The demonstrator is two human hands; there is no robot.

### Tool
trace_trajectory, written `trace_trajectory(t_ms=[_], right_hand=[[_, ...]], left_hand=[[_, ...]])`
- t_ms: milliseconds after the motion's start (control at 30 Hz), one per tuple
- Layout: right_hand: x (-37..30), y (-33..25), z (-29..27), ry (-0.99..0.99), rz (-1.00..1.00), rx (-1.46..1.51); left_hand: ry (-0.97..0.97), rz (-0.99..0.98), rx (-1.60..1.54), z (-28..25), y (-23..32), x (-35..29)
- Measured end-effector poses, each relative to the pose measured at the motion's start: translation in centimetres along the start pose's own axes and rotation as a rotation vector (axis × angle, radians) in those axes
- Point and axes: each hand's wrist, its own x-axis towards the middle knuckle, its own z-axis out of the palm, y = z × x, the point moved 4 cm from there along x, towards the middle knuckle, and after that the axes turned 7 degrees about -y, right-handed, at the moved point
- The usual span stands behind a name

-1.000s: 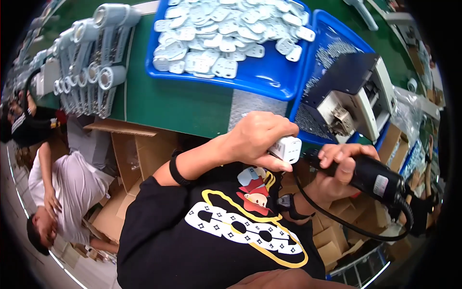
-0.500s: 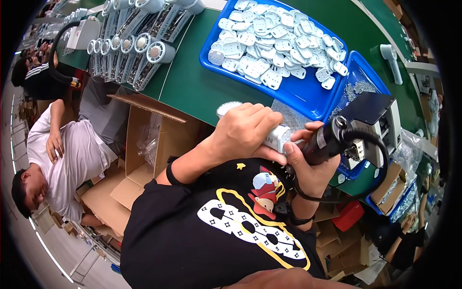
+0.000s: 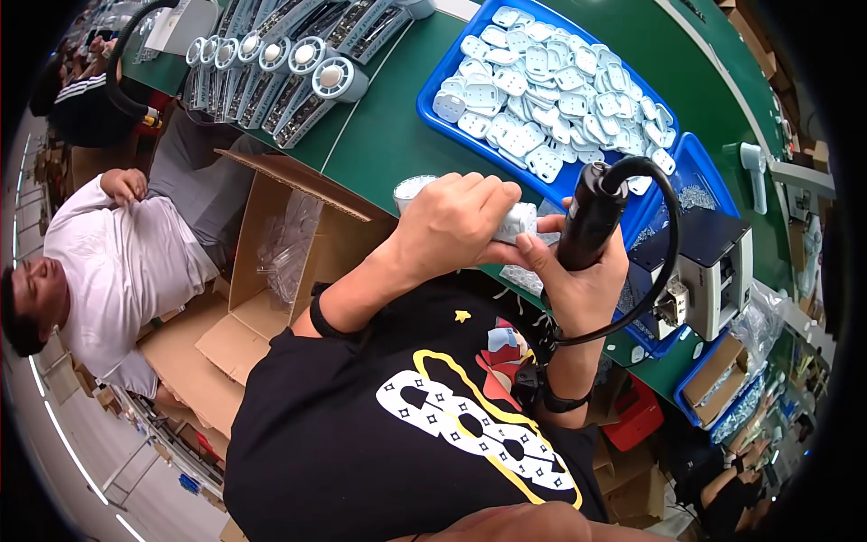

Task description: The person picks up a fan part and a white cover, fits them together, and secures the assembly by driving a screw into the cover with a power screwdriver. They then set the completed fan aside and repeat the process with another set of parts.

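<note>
The left hand (image 3: 459, 215) has its fingers wrapped around a pale plastic device with a round head (image 3: 414, 188), held over the near edge of the table and largely hidden by the knuckles. The right hand (image 3: 585, 285) grips an upright black cylindrical power driver (image 3: 589, 226), its thumb and a fingertip at the device's near end; whether they press on it, I cannot tell.

The driver's looping black cable (image 3: 676, 239) crosses in front of a shallow blue plastic tray of small silvery metal parts (image 3: 694, 165) and a boxy black-and-white machine (image 3: 694, 237) there. Just beyond the hands, a larger blue plastic tray (image 3: 492, 156) carries a heap of flat pale plates (image 3: 542, 90). To the left, pale-blue round-headed handles (image 3: 334, 79) lie stacked in rows.

The tabletop (image 3: 379, 131) is smooth green. Below its near edge stands an open brown cardboard box (image 3: 256, 237) with clear plastic inside, and a co-worker in a white shirt (image 3: 135, 257) is beside it. A red container (image 3: 636, 415) sits low on the right.
</note>
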Motion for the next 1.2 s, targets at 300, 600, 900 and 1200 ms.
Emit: trace_trajectory(t_ms=[300,600,900,1200], right_hand=[[1.6,0.7,0.3,0.013,-0.012,-0.03],[0.0,1.2,-3.0,0.125,-0.003,0.164],[-1.3,2.6,-4.5,0.096,0.042,0.276],[-2.9,2.0,-5.6,0.084,-0.014,0.485]], left_hand=[[-0.068,-0.033,0.209,-1.7,-4.2,-1.6],[0.072,0.07,0.383,-6.5,-7.9,-2.1],[0.224,-0.44,0.723,-10.6,-14.7,-9.4],[0.625,-0.219,-0.329,-12.4,-11.0,-8.7]])
